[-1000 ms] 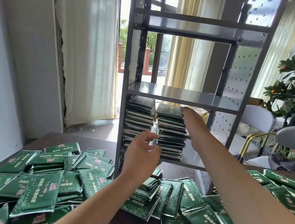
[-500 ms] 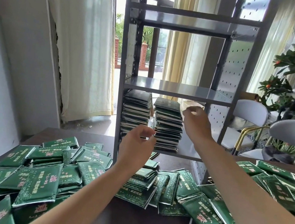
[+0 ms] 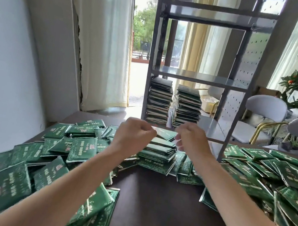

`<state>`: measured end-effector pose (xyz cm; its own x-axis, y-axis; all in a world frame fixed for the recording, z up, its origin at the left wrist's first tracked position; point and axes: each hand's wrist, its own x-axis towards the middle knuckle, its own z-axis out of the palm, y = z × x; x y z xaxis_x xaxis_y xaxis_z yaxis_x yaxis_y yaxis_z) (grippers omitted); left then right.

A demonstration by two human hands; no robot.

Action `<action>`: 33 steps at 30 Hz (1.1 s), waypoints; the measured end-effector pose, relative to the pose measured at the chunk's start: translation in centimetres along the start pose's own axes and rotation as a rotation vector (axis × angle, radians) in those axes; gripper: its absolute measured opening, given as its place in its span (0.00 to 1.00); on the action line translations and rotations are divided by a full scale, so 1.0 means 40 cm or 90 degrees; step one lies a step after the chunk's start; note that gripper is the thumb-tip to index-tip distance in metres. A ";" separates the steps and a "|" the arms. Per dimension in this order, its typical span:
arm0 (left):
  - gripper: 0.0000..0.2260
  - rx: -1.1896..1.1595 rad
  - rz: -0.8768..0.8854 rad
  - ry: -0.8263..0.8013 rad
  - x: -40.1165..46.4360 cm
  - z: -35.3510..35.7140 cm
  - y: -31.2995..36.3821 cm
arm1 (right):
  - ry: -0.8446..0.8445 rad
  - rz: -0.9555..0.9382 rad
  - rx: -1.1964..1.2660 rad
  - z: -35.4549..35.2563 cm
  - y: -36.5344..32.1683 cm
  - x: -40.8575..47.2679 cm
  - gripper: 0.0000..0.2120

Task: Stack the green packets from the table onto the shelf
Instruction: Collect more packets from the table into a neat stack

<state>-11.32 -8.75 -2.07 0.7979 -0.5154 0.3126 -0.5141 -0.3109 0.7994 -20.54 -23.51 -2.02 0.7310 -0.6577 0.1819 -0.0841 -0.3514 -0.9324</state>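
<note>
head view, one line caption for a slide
Both hands reach over green packets piled on the table before the shelf.
</note>
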 end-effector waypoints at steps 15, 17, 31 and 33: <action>0.24 0.446 -0.092 -0.229 -0.289 -0.260 -0.212 | -0.298 0.028 -0.321 0.319 0.071 -0.296 0.16; 0.30 0.469 -0.113 -0.282 -0.305 -0.275 -0.228 | -0.282 0.037 -0.342 0.330 0.083 -0.307 0.22; 0.36 0.359 0.067 -0.202 -0.309 -0.165 -0.263 | -0.099 0.047 0.028 0.257 0.136 -0.260 0.18; 0.38 0.340 0.106 -0.159 -0.298 -0.119 -0.251 | -0.053 0.048 0.093 0.206 0.135 -0.246 0.18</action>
<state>-14.17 4.31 -11.37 0.6285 -0.7430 0.2303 -0.7641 -0.5343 0.3615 -22.59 -13.44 -11.43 0.7800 -0.6195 0.0883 -0.0469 -0.1987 -0.9789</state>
